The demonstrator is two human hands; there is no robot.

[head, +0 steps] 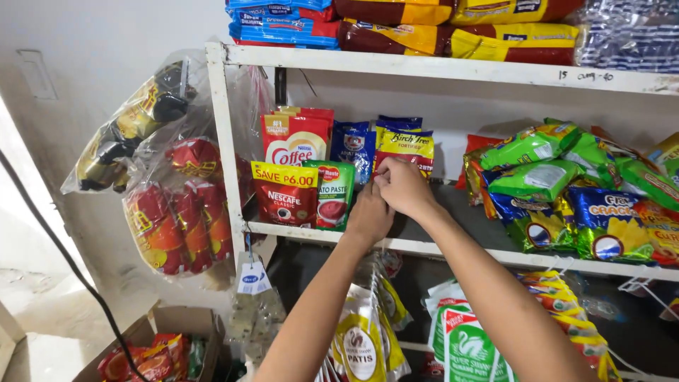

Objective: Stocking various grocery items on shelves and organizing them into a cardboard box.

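left hand [368, 212]: reached up over the front edge of the white shelf [438, 249], fingers curled in; seen from the back, so whether it pinched anything could not be told.
right hand [403, 185]: just above and touching the left hand, fingertips bunched together near the lower edge of the yellow sachet pack [405, 147]; how far closed and what it held could not be told.
yellow sachet pack: stood upright at the back of the shelf, directly behind and above both hands, its lower part hidden by the right hand.
blue sachet pack [353, 145]: just left of the yellow one, upright against the back wall.
green sauce pouch [332, 192]: at the front edge of the shelf, just left of the left hand, close beside it.
red coffee packs [286, 192]: near the left corner of the shelf, beside the green pouch; taller red-and-white coffee packs [296, 138] stood behind them.
green snack bags [544, 177]: piled toward the right end of the shelf, well apart from the hands.
hanging bag of red packets [177, 212]: outside the left upright of the shelf.
hanging sachet strips [364, 339]: below the shelf's front edge, under the forearms.
cardboard box [159, 346]: on the floor at lower left.
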